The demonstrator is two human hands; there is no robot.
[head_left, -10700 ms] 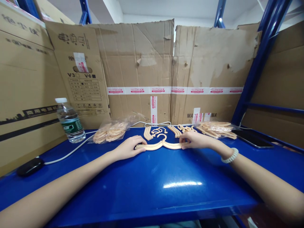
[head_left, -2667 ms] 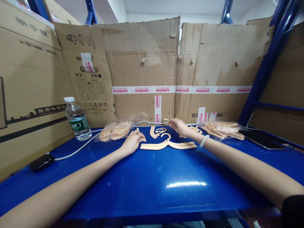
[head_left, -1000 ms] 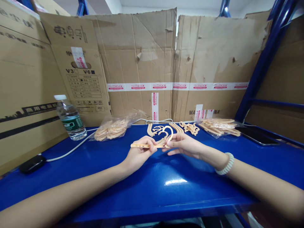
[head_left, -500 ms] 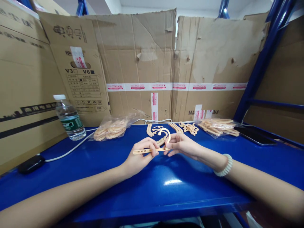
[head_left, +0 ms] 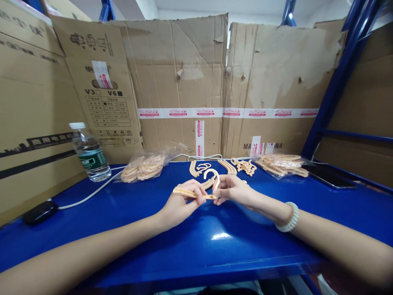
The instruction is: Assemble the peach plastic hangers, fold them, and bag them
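Note:
My left hand (head_left: pixel 184 205) is closed around a beige plastic hanger arm (head_left: pixel 184 192), which points left and slightly up. At that arm's right end, my right hand (head_left: pixel 231 190) pinches the base of a curved hanger hook (head_left: pixel 211 173). The hook stands upright, its curve opening to the left. Hook and arm meet at my right fingertips, which partly hide the joint. Just behind my hands lie more loose hanger arms (head_left: pixel 227 166), several loose hooks (head_left: pixel 203 167) and a pile of small hanger pieces (head_left: pixel 244 166).
A bag of beige parts (head_left: pixel 144 167) lies at left and another bag (head_left: pixel 282 164) at right, beside a phone (head_left: pixel 330 176). A water bottle (head_left: pixel 91 157) and a black device (head_left: pixel 41 212) with a white cable are on the left. Cardboard (head_left: pixel 181 82) walls the blue table (head_left: pixel 196 250).
The hanger arm has turned in my left hand: its slotted face showed before, and now a different side shows. The hook has tilted a little and sits slightly lower.

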